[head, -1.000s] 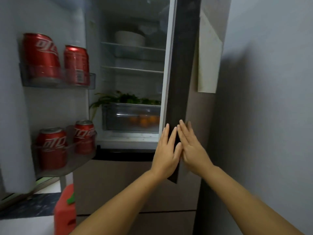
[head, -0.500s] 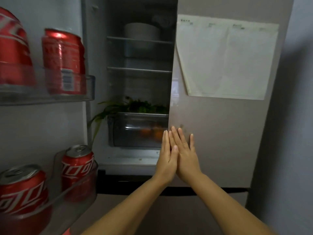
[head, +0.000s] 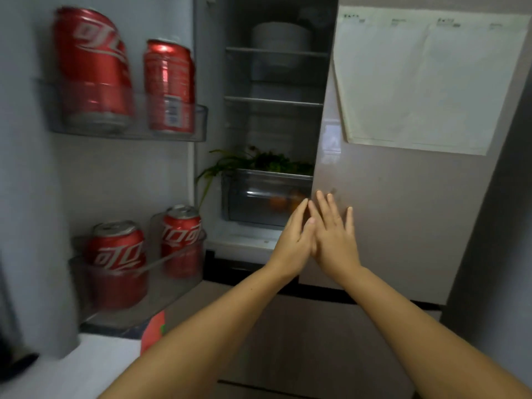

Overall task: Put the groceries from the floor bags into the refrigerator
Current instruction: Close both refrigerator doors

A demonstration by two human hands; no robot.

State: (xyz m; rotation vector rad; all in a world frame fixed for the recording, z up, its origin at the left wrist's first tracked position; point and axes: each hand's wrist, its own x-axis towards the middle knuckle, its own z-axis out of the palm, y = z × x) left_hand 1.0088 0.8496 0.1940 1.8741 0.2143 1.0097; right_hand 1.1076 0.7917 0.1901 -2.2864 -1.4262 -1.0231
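Observation:
The refrigerator's right door [head: 403, 211] is nearly closed, and my right hand [head: 334, 237] lies flat against its lower left part with fingers spread. My left hand [head: 293, 240] is open beside it, thumb side touching the right hand, in front of the gap. The left door [head: 121, 174] stands open with red cans [head: 169, 84] on an upper rack and more red cans [head: 118, 260] on a lower rack. Inside, leafy greens [head: 259, 162] lie over a clear drawer [head: 264, 200] holding oranges. A white bowl [head: 279, 38] sits on the top shelf.
A sheet of paper [head: 426, 82] is stuck on the right door. A grey wall [head: 503, 226] borders the fridge on the right. A red object [head: 152, 329] stands low beside the open left door, next to a white surface [head: 72, 370]. Lower drawer fronts [head: 302, 341] are closed.
The right door has swung from edge-on to nearly closed under both hands. The view has shifted, bringing the left door's cans closer and larger.

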